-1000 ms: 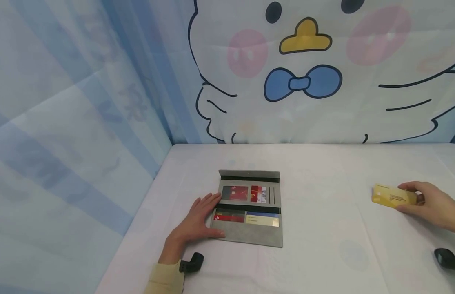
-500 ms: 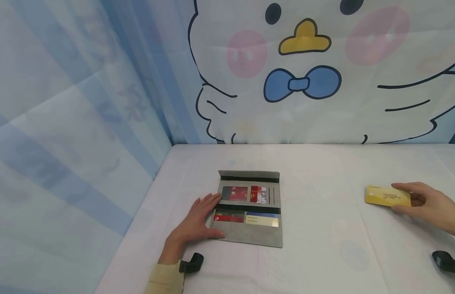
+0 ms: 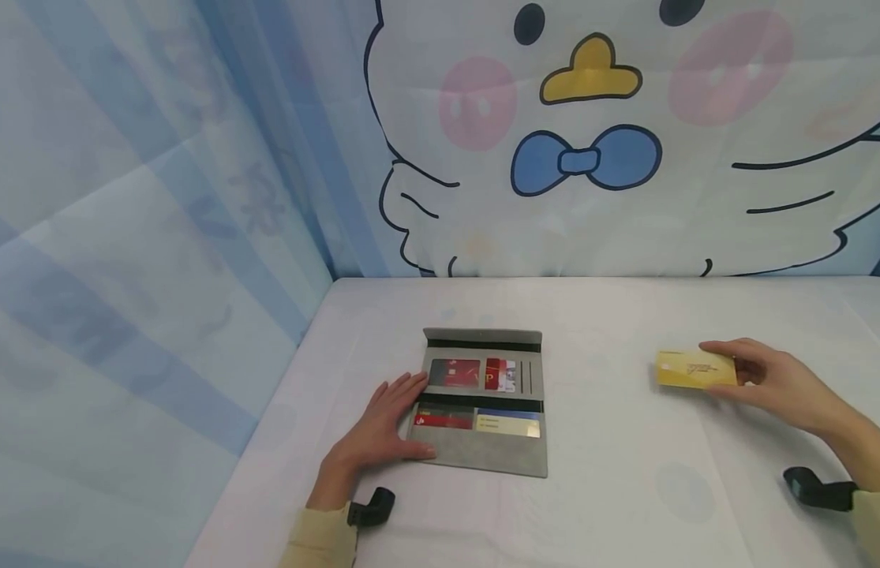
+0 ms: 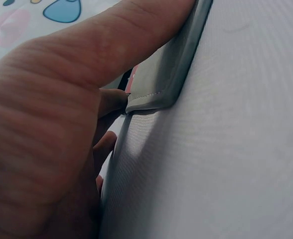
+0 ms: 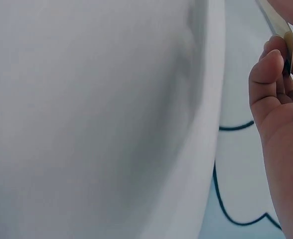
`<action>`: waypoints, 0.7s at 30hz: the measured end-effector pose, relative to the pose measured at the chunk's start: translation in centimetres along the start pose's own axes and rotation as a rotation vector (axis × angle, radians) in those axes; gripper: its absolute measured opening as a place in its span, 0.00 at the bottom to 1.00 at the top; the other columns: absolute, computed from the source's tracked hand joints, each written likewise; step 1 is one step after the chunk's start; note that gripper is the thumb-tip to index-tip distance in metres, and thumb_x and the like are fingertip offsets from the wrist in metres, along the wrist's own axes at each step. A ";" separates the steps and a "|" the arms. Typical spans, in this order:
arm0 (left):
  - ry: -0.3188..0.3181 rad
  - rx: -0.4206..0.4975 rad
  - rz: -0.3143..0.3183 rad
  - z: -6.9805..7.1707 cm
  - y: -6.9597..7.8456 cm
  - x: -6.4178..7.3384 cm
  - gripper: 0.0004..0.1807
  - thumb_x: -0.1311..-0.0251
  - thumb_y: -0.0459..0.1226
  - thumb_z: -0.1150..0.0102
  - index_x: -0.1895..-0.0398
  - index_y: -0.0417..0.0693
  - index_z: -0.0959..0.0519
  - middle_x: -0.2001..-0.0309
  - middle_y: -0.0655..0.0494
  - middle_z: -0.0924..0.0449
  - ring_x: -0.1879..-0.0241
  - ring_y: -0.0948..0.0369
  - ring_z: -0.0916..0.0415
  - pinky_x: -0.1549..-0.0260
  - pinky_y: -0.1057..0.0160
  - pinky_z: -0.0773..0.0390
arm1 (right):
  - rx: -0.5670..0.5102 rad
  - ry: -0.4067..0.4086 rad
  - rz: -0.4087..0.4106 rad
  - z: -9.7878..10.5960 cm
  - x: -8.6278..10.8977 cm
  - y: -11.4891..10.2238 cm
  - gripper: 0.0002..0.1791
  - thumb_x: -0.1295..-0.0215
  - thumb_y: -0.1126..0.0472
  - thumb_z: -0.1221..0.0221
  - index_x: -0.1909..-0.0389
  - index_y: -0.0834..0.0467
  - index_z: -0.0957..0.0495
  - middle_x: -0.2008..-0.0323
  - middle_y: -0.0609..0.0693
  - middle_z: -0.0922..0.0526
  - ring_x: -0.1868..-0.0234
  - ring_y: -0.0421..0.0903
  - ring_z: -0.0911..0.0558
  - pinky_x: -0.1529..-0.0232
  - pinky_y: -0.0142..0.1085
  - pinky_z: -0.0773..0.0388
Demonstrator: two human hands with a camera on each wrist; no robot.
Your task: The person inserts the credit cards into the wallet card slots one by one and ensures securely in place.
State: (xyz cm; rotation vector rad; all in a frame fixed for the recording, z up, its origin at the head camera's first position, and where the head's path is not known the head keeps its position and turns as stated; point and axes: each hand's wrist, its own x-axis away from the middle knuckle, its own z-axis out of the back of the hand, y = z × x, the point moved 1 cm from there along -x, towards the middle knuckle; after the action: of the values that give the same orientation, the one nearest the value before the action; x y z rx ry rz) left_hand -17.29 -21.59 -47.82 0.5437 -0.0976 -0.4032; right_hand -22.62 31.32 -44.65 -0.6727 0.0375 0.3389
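Note:
A grey card wallet [image 3: 488,454] lies unfolded on the white-covered table, its flap at the far side. Red, dark and pale cards [image 3: 507,427] stick out of its slots. My left hand [image 3: 376,430] rests at the wallet's left edge, fingers extended and thumb on the near left corner. In the left wrist view the thumb [image 4: 101,47] lies along the wallet's grey border [image 4: 161,84]. On the right, my right hand [image 3: 773,379] pinches a yellow card [image 3: 695,369] with dark print between thumb and fingers, above the cloth. The right wrist view shows the card's thin edge [image 5: 278,22].
The table is covered by a pale cloth [image 3: 596,505]. Behind it hangs a curtain [image 3: 589,229] with a cartoon bird; a blue-striped curtain [image 3: 127,315] hangs at the left. Each wrist carries a black camera mount [image 3: 816,489].
My right hand has moved left with the yellow card, bringing it nearer the wallet, and more of the right forearm shows. The left hand and the wallet have stayed put.

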 end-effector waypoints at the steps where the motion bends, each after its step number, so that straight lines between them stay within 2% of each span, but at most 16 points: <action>1: 0.001 -0.001 0.000 0.0 0.0 0.0 0.56 0.60 0.61 0.32 0.28 0.52 0.46 0.28 0.58 0.50 0.29 0.59 0.61 0.33 0.52 0.63 | -0.013 -0.004 0.014 -0.2 -0.2 -0.3 0.34 0.49 0.55 0.31 0.41 0.63 0.29 0.50 0.57 0.29 0.64 0.33 0.34 0.68 0.17 0.34; 7: 0.002 -0.006 0.004 -0.1 0.1 0.0 0.56 0.60 0.61 0.32 0.28 0.53 0.46 0.28 0.59 0.50 0.29 0.59 0.60 0.33 0.52 0.63 | -0.083 -0.030 0.101 -1.5 -1.3 -1.8 0.32 0.49 0.58 0.31 0.42 0.62 0.28 0.55 0.51 0.29 0.65 0.38 0.32 0.71 0.23 0.33; 13: 0.003 -0.013 -0.003 -0.2 -0.1 -0.1 0.56 0.60 0.62 0.32 0.28 0.53 0.46 0.28 0.58 0.50 0.29 0.58 0.61 0.33 0.52 0.63 | -0.142 -0.026 0.190 -3.1 -2.2 -3.1 0.31 0.51 0.62 0.30 0.44 0.62 0.27 0.60 0.51 0.30 0.67 0.39 0.32 0.73 0.26 0.34; 21: -0.004 -0.017 0.010 0.0 0.0 -0.1 0.56 0.60 0.61 0.33 0.28 0.53 0.46 0.28 0.59 0.50 0.29 0.59 0.61 0.33 0.53 0.63 | -0.152 -0.057 0.236 -4.6 -3.5 -4.8 0.31 0.51 0.61 0.30 0.44 0.62 0.27 0.60 0.50 0.29 0.67 0.41 0.33 0.74 0.28 0.35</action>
State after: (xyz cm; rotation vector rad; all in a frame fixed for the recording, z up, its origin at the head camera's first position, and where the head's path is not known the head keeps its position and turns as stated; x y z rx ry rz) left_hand -17.33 -21.53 -47.84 0.5252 -0.1008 -0.3948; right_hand -24.08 23.91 -44.81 -0.8111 0.0370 0.5919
